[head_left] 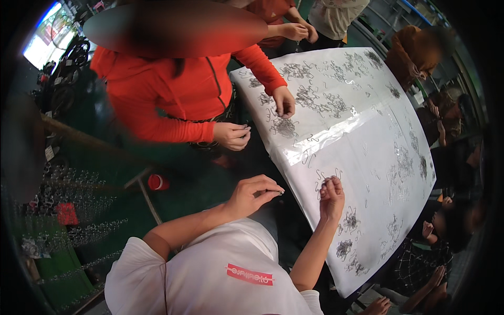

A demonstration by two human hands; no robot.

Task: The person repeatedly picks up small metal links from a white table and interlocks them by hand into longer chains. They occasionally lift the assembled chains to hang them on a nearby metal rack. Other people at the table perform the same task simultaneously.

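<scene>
Littering white table (pixel 375 186), wire hooks (pixel 344 249), seemingly green floor (pixel 191 181)

A dark green floor (pixel 202 184) spreads around me, under a desk (pixel 373 173) whose white cover catches a shiny glare. A bright panel (pixel 50 39) glows in the far-left corner; a red tub (pixel 156 182) sits near a slim bar (pixel 150 202).
</scene>
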